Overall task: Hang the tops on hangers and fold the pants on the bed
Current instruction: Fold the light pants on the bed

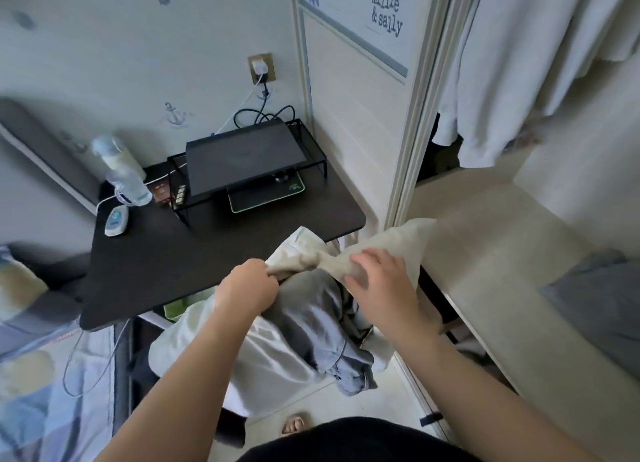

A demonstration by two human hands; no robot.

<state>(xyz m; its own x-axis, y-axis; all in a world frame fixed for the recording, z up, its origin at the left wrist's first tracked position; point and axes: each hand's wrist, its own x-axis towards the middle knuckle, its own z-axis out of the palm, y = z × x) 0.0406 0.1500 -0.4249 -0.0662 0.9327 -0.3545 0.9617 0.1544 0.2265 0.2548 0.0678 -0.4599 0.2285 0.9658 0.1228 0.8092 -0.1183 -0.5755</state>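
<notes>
Our left hand (249, 288) is closed in a fist around a bunched end of the cream garment (377, 243), just in front of the near edge of the black desk (173, 253). Our right hand (381, 285) lies over the same cloth with fingers spread; it is blurred, so we cannot tell whether it pinches the fabric. The cream garment stretches between both hands, above a heap with a grey garment (311, 319) and a white garment (256, 357), between the desk and the wardrobe. The bed (38, 392) with its blue patterned cover is at our left. White tops (519, 63) hang in the wardrobe at upper right
</notes>
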